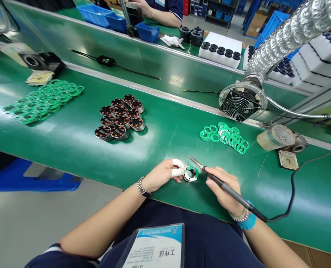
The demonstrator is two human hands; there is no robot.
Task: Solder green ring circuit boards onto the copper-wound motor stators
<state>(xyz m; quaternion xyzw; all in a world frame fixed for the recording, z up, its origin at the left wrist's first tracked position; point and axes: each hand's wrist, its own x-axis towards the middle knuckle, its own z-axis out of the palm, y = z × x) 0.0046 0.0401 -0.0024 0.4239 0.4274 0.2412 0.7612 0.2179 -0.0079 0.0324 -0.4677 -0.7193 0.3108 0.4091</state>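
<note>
My left hand [168,172], with white tape or finger cots on two fingertips, grips a small round motor stator [191,174] by its left side. A green ring-shaped circuit board lies on top of the stator, and a thin wire sticks out below it. In my right hand [225,188] is a soldering iron [223,185], held like a pen. Its metal tip points up and left, just above the board; I cannot tell whether it touches. The iron's dark cable runs off to the right.
Several motor stators [122,121] stand grouped left of centre. Green ring boards [232,137] lie to the right, panels of boards [44,100] far left. A fan with a duct [239,104] stands behind. At right are a plastic tub [275,137] and a sponge holder [288,159]. Across sits another person [165,15].
</note>
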